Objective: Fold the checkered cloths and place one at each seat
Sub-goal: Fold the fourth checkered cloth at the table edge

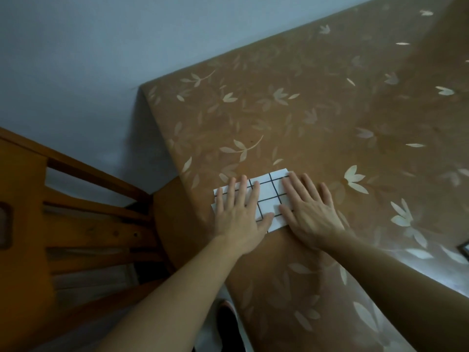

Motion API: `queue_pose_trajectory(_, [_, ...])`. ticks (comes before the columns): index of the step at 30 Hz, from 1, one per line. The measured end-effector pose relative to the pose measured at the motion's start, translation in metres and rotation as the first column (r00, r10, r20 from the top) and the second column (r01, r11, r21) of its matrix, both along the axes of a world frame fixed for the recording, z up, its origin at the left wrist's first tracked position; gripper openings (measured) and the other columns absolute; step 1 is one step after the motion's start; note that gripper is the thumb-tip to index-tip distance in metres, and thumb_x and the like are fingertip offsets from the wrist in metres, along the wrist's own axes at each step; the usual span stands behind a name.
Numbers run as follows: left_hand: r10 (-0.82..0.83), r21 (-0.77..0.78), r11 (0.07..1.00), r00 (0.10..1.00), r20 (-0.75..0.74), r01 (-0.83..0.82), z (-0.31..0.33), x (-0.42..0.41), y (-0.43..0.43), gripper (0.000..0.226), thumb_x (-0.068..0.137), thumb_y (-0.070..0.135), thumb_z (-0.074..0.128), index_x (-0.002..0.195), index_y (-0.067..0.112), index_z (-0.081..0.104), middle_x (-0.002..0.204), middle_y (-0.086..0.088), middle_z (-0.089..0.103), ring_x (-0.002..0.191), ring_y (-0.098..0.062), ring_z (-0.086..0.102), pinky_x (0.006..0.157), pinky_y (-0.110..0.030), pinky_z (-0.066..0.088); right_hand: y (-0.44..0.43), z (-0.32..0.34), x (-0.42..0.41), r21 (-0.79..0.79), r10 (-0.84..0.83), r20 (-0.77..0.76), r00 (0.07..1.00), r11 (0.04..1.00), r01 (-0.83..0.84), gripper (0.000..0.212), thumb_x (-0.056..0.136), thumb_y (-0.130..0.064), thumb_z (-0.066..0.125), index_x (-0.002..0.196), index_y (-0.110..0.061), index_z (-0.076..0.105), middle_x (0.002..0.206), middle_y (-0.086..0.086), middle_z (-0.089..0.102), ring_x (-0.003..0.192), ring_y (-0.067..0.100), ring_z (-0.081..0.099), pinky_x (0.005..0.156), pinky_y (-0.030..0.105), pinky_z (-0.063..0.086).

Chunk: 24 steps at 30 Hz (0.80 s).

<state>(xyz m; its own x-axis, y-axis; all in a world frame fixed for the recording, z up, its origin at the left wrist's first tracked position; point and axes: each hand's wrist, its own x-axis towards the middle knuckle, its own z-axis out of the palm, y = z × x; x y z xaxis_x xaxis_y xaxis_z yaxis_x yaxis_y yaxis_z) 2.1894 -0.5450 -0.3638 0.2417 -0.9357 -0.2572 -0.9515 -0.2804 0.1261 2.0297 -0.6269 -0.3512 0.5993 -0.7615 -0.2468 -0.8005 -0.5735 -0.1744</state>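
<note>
Two bare forearms reach forward from the bottom of the view. The left hand [237, 217] and the right hand [312, 214] lie side by side, palms down, on the folded checkered cloth [266, 196]. Neither hand grips anything: the fingers are straight and slightly spread, pressing flat. The left hand covers the cloth's left end. The right hand covers its right end and spills onto the table covering beyond.

The cloth is a white rectangle with a black grid, directly under both hands. Its long axis runs from one hand to the other and rises a little to the right in the view. A strip of grid shows between the thumbs. Both hands are equally near, so either could pinch an end.

The cloth's left end lies close to the edge of the table [304, 123], which wears a brown leaf-patterned covering. That edge faces the wooden chair [76, 199], so this looks like one seat's place, and the hands seem to be smoothing the cloth down. Beyond is a pale wall [76, 59].
</note>
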Motion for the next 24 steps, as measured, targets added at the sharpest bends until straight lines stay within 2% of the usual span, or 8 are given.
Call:
queue_pose_trajectory(3, [0.019,0.004,1.000,1.000,0.005,-0.019,0.001,-0.002,0.002,0.078,0.093,0.069,0.015,0.152,0.028,-0.016,0.161,-0.004,-0.020,0.147,-0.027,-0.023,0.118,-0.051,-0.011,0.009,0.012,-0.005,-0.016,-0.258,0.209,0.943,0.963,0.267,0.058,0.093,-0.047,0.045,0.145,-0.025,0.035,0.145,0.001,0.043,0.132,0.022,0.038,0.107,0.042,0.031])
queue_pose_trajectory(6, [0.031,-0.003,1.000,0.999,0.015,-0.031,0.002,-0.003,0.002,0.080,0.092,0.070,0.014,0.152,0.028,-0.017,0.161,-0.005,-0.020,0.147,-0.028,-0.022,0.118,-0.052,-0.011,0.008,0.025,-0.005,0.210,-0.465,0.273,0.842,0.883,0.420,0.046,0.087,-0.044,0.057,0.126,-0.020,0.050,0.108,-0.001,0.062,0.092,0.015,0.059,0.079,0.035,0.053])
queue_pose_trajectory(8, [0.045,-0.005,0.999,0.999,0.013,-0.045,0.002,-0.004,0.002,0.080,0.092,0.071,0.014,0.152,0.027,-0.016,0.162,-0.005,-0.019,0.147,-0.028,-0.021,0.118,-0.052,-0.011,0.002,0.031,-0.003,0.376,-0.572,0.216,0.791,0.797,0.473,0.041,0.086,-0.044,0.062,0.116,-0.017,0.054,0.094,-0.004,0.063,0.082,0.014,0.062,0.071,0.034,0.056])
queue_pose_trajectory(12, [0.080,-0.023,0.997,0.997,-0.009,-0.080,0.003,-0.005,0.005,0.080,0.093,0.069,0.018,0.153,0.027,-0.012,0.162,-0.005,-0.016,0.148,-0.027,-0.019,0.118,-0.052,-0.011,-0.010,0.039,-0.003,0.512,-0.644,0.161,0.748,0.703,0.494,0.029,0.085,-0.036,0.068,0.103,-0.015,0.061,0.086,-0.002,0.064,0.077,0.016,0.065,0.070,0.036,0.058])
queue_pose_trajectory(17, [0.104,-0.036,0.994,0.995,-0.004,-0.104,0.003,-0.006,0.008,0.079,0.093,0.068,0.017,0.154,0.026,-0.010,0.163,-0.005,-0.014,0.148,-0.027,-0.018,0.119,-0.052,-0.009,-0.003,0.040,0.003,0.536,-0.620,0.223,0.752,0.722,0.437,0.021,0.084,-0.030,0.069,0.097,-0.016,0.061,0.090,0.001,0.065,0.079,0.015,0.064,0.068,0.033,0.057])
queue_pose_trajectory(19, [0.121,-0.043,0.992,0.992,-0.015,-0.122,0.002,-0.007,0.007,0.077,0.094,0.067,0.017,0.154,0.026,-0.009,0.163,-0.005,-0.013,0.149,-0.026,-0.017,0.119,-0.052,-0.008,0.001,0.040,0.006,0.598,-0.707,0.311,0.635,0.665,0.448,0.024,0.084,-0.026,0.070,0.099,-0.015,0.056,0.094,0.001,0.061,0.081,0.016,0.063,0.069,0.035,0.059])
queue_pose_trajectory(22, [0.134,-0.065,0.989,0.991,-0.026,-0.136,0.002,-0.008,0.007,0.075,0.095,0.066,0.016,0.154,0.027,-0.009,0.163,-0.005,-0.011,0.149,-0.025,-0.015,0.119,-0.051,-0.008,0.003,0.044,0.008,0.816,-0.889,0.287,0.357,0.422,0.395,0.035,0.083,-0.018,0.073,0.109,-0.016,0.050,0.099,0.004,0.061,0.087,0.019,0.065,0.058,0.029,0.058])
queue_pose_trajectory(24, [0.155,-0.074,0.985,0.987,-0.046,-0.158,0.005,-0.008,0.010,0.074,0.095,0.066,0.015,0.154,0.028,-0.010,0.163,-0.005,-0.011,0.149,-0.024,-0.015,0.119,-0.051,-0.008,0.003,0.043,0.007,0.835,-0.890,0.241,0.388,0.394,0.385,0.027,0.085,-0.014,0.072,0.107,-0.013,0.057,0.098,0.007,0.065,0.088,0.022,0.067,0.058,0.029,0.058])
